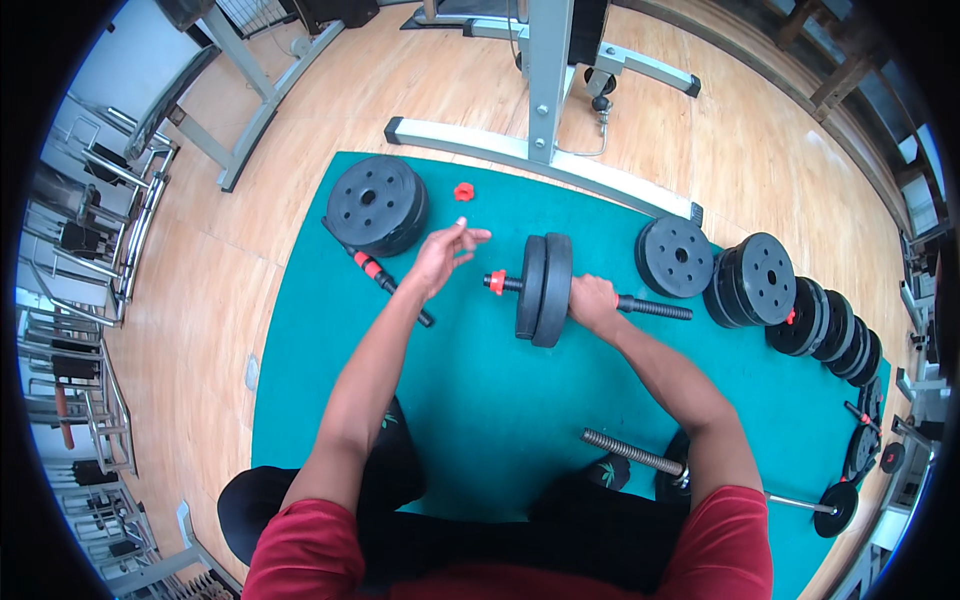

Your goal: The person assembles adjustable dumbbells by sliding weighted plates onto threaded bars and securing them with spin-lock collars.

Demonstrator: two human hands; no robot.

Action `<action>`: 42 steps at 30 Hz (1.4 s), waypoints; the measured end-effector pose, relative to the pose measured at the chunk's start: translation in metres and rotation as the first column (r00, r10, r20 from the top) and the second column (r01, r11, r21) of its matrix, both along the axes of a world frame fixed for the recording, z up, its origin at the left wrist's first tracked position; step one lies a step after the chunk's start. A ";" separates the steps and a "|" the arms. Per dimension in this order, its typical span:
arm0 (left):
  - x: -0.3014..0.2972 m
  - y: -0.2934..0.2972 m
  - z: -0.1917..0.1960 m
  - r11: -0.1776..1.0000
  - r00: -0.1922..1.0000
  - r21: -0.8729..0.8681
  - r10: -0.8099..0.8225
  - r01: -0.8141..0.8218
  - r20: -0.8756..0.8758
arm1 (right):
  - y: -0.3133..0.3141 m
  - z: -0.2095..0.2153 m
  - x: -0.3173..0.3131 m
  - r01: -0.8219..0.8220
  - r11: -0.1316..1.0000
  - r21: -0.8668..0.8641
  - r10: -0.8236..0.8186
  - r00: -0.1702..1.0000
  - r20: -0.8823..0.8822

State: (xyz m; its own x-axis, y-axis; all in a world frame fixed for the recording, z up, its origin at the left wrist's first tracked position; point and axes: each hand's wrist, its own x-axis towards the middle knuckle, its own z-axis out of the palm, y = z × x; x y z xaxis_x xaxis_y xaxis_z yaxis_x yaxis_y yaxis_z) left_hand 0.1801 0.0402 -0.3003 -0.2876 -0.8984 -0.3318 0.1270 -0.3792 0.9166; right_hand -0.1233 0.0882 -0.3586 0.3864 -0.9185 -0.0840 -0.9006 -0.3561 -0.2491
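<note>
My right hand (594, 300) is wrapped round the handle of a dumbbell (556, 290), just right of its two black plates. A red star-shaped nut (496, 283) sits on the bar's left end, a little apart from the plates. The bare threaded end (655, 308) sticks out to the right of my hand. To the left of the bar, my left hand (448, 258) is held with its fingers apart and nothing in it. Beyond it, another red nut (464, 192) lies on the green mat (460, 400).
A stack of black plates (375, 205) lies at the mat's far left, beside a red and black bar (378, 272). More plates (765, 280) line the right side. A threaded metal bar (635, 452) lies near my right leg. A grey machine frame (545, 150) stands beyond the mat.
</note>
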 end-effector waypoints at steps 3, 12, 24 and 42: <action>-0.017 0.003 -0.014 0.994 0.878 0.045 -0.105 0.095 0.467 | -0.002 0.005 0.005 0.004 0.999 0.033 -0.003 1.000 -0.023; -0.012 -0.008 0.017 0.999 0.999 -0.038 0.033 -0.033 -0.004 | 0.003 -0.005 0.000 0.022 0.999 -0.044 -0.021 1.000 0.007; -0.019 0.000 -0.004 0.890 0.766 0.057 -0.421 0.453 0.486 | 0.000 0.004 0.003 -0.027 0.999 -0.029 0.027 1.000 -0.012; -0.024 -0.001 0.019 0.998 0.999 0.053 -0.046 0.045 0.014 | 0.002 -0.002 -0.001 -0.005 0.999 -0.032 0.005 1.000 0.018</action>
